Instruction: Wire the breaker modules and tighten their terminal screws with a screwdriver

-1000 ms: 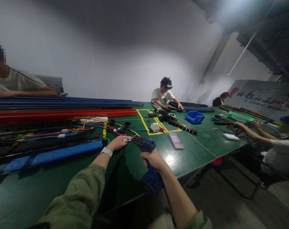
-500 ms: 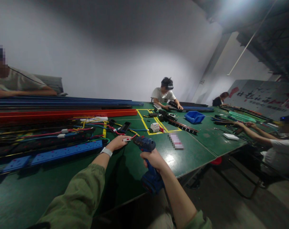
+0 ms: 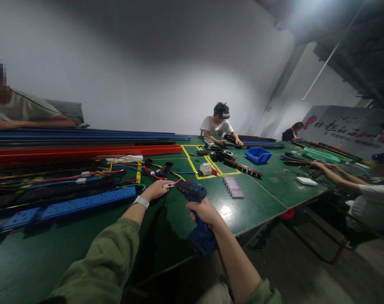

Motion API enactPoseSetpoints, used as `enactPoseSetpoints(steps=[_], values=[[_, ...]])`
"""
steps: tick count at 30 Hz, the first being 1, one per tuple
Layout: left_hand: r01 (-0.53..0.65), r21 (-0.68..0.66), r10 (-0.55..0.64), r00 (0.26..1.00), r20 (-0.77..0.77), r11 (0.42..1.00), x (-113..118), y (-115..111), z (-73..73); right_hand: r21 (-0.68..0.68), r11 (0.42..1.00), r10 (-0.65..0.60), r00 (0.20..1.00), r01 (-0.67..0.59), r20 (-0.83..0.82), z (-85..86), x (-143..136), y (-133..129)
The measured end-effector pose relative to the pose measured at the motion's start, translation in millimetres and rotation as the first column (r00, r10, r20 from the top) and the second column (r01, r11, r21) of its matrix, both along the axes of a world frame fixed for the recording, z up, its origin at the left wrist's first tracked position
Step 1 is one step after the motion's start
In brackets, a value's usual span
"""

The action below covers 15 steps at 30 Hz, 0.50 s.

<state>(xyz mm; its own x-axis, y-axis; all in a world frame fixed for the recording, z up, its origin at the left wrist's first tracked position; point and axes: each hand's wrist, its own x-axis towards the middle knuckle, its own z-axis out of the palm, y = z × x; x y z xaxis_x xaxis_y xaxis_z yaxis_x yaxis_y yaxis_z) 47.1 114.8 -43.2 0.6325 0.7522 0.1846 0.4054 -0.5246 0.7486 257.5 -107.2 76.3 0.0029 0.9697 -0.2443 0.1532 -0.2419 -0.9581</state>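
Note:
My right hand is wrapped round the grip of a blue cordless drill, whose nose points left. In my left hand is a small white and red electrical part, pinched near the drill's tip. A short red piece lies between the part and the drill; whether the bit touches the part I cannot tell. Just beyond my left hand lies a black plastic housing among coloured wires. A white terminal block with red wire ends sits past the drill.
Blue socket strips and a long red channel lie at left. A blue bin, a blurred pinkish rectangle and a white box are on the green table. Several co-workers sit around it.
Almost nothing differs. Both hands, the drill and the small part keep nearly the same place.

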Motion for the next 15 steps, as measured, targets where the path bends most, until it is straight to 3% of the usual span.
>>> enactPoseSetpoints(steps=[15], values=[[0.001, 0.008, -0.001, 1.0, -0.004, 1.0, -0.3, 1.0, -1.7, 0.009, 1.0, 0.013, 1.0, -0.013, 0.001, -1.3, 1.9, 0.8]])
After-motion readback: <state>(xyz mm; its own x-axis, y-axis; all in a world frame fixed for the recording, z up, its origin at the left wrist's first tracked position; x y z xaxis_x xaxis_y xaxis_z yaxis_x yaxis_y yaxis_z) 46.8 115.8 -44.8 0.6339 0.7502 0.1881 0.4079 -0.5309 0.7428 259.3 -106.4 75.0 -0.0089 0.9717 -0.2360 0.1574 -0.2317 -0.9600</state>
